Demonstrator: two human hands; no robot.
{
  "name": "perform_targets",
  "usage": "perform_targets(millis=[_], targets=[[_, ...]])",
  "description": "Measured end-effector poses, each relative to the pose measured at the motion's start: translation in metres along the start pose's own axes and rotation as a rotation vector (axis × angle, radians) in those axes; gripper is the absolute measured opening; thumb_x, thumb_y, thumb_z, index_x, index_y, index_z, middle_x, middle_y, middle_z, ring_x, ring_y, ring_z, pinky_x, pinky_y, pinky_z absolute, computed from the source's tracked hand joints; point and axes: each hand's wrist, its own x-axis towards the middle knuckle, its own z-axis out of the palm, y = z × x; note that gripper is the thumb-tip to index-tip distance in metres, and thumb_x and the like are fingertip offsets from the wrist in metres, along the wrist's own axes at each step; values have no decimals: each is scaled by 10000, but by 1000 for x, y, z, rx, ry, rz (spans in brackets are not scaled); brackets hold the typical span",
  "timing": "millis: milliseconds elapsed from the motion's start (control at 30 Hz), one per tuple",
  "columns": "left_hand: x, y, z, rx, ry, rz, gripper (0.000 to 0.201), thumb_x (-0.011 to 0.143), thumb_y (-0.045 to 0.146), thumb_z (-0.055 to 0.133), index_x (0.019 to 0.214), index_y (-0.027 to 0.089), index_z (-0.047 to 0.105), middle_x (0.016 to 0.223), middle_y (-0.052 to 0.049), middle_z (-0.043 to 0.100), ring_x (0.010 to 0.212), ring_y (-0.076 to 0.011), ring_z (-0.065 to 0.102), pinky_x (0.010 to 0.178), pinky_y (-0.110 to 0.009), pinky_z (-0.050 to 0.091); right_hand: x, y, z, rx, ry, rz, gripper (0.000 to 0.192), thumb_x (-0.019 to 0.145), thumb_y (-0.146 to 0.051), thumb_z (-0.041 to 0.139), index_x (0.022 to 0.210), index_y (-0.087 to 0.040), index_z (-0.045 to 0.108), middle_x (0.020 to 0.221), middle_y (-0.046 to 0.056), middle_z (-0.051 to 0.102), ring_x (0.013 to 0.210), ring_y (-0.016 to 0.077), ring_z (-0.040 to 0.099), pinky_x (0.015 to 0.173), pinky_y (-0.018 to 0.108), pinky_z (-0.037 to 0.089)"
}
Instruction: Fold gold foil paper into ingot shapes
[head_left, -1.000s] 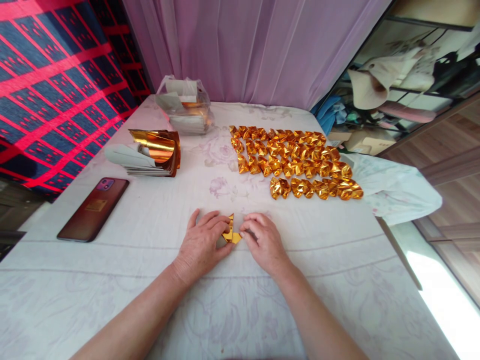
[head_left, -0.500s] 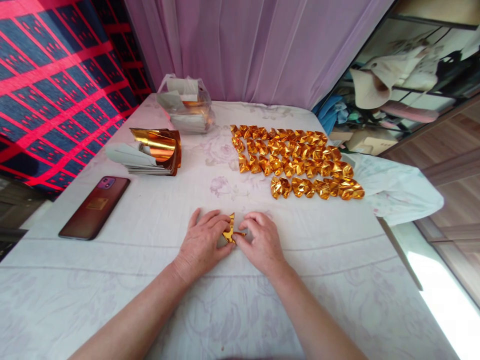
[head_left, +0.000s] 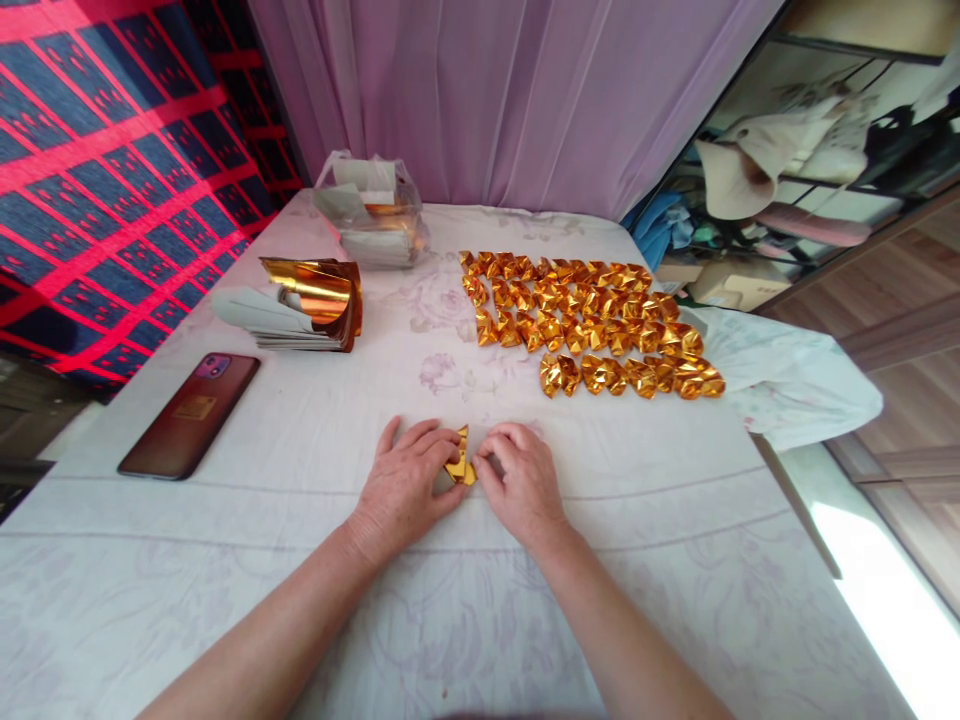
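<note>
Two bare hands lay on the cloth-covered surface (head_left: 225, 560), and between them sat one small piece of gold foil paper (head_left: 459, 466), shiny, creased and partly folded into a pointed shape near the front middle of the surface. The left hand (head_left: 405, 485) pressed down flat beside it, its grip pinching the foil's left edge with bent fingertips. The right hand (head_left: 521, 480) curled over the right edge, its grip also pinching the foil, so the two hands almost touched.

Farther back and to the right lay the folded gold pieces (head_left: 592, 320), crinkled and metallic, each pinched like a small ingot. They stood in four rows; the nearest row held about eight, and the three behind ran longer, too tightly packed to count exactly, roughly forty in all.

To the back left sat one stack of flat sheets (head_left: 300, 310), gold on one face and pale grey on the other, with the top leaves curling upward. Behind it stood one clear plastic bag (head_left: 371, 210), crumpled, holding more of the same sheets. One phone (head_left: 191, 415), a dark reddish slab with rounded corners, lay near the left edge, well apart from the hands.

The cloth was white with a faint floral print and soft wrinkles. One purple curtain (head_left: 510, 100), thin and pleated, hung behind the surface
</note>
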Motion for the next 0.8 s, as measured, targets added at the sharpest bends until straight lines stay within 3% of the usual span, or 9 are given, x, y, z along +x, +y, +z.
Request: perform_targets(millis=[167, 400, 567, 800], targets=[[1, 0, 0, 1, -3, -8, 208, 785, 302, 724, 969, 254, 639, 1201, -33, 711, 1282, -317, 528, 1143, -620, 200, 1, -2, 1, -22, 8, 3, 72, 790, -241, 691, 788, -213, 624, 910, 47, 608, 864, 217, 579, 801, 360, 436], [0, 0, 0, 0, 7, 4, 182, 780, 265, 711, 945, 252, 636, 1200, -30, 709, 1282, -312, 527, 1149, -609, 197, 1, -4, 4, -93, 19, 19, 61, 839, -218, 643, 784, -219, 618, 909, 53, 605, 863, 222, 561, 776, 355, 426], [0, -1, 0, 3, -4, -2, 181, 795, 286, 712, 954, 256, 630, 1204, -28, 710, 1290, -316, 521, 1138, -618, 205, -1, 3, -1, 6, -20, -30, 43, 823, -207, 669, 835, -215, 629, 951, 49, 617, 900, 217, 587, 822, 367, 449], [0, -2, 1, 0, 10, 15, 165, 809, 289, 694, 962, 254, 642, 1197, -39, 709, 1285, -307, 526, 1158, -604, 189, -3, 10, -5, 64, -50, -60, 179, 758, -181, 742, 906, -225, 653, 1020, 54, 629, 968, 228, 614, 866, 390, 489]])
